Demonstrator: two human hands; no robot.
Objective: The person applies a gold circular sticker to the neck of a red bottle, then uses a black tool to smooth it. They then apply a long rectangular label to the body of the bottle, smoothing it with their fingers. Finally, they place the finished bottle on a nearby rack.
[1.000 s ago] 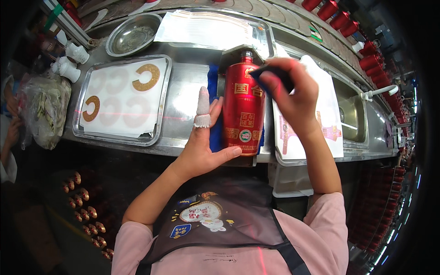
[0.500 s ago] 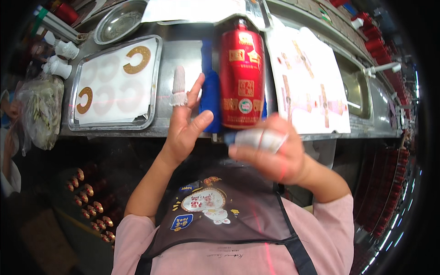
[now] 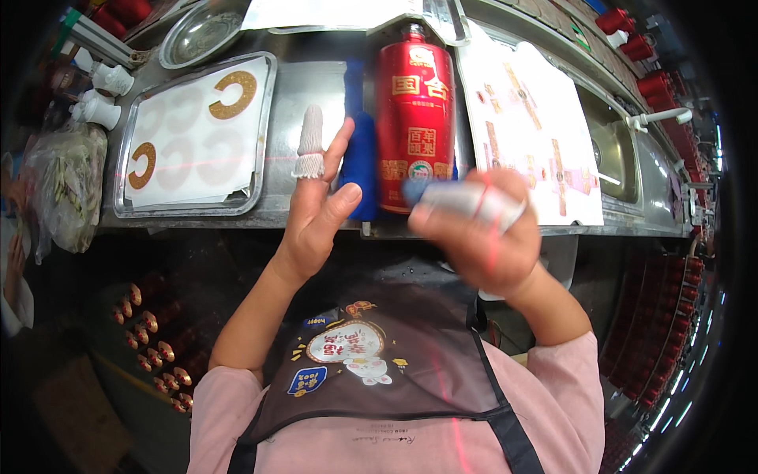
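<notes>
A red bottle (image 3: 415, 110) with gold decoration lies on its back on blue padding (image 3: 362, 162), its neck pointing away from me. Just left of it, my left hand (image 3: 316, 201) is raised with fingers stretched out and thumb apart, holding nothing. A knitted whitish cover (image 3: 312, 141) sheathes one of its fingers. My right hand (image 3: 493, 237), smeared by motion, is closed around a white-wrapped, stick-like tool (image 3: 466, 199) with a blue rounded end, at the bottle's near right end. That blue end overlaps the bottle's base in view; I cannot tell whether they touch.
To the left, a metal tray (image 3: 267, 130) carries a white sheet with gold C-shaped labels. A metal bowl (image 3: 201, 39) stands behind it. Printed label sheets (image 3: 505, 126) lie right of the bottle, beside a sink (image 3: 620, 154). A plastic bag (image 3: 67, 182) hangs at the far left.
My right hand has moved right with the tool, whose blue end now shows over the bottle's base. My left hand stays almost in place, still spread.
</notes>
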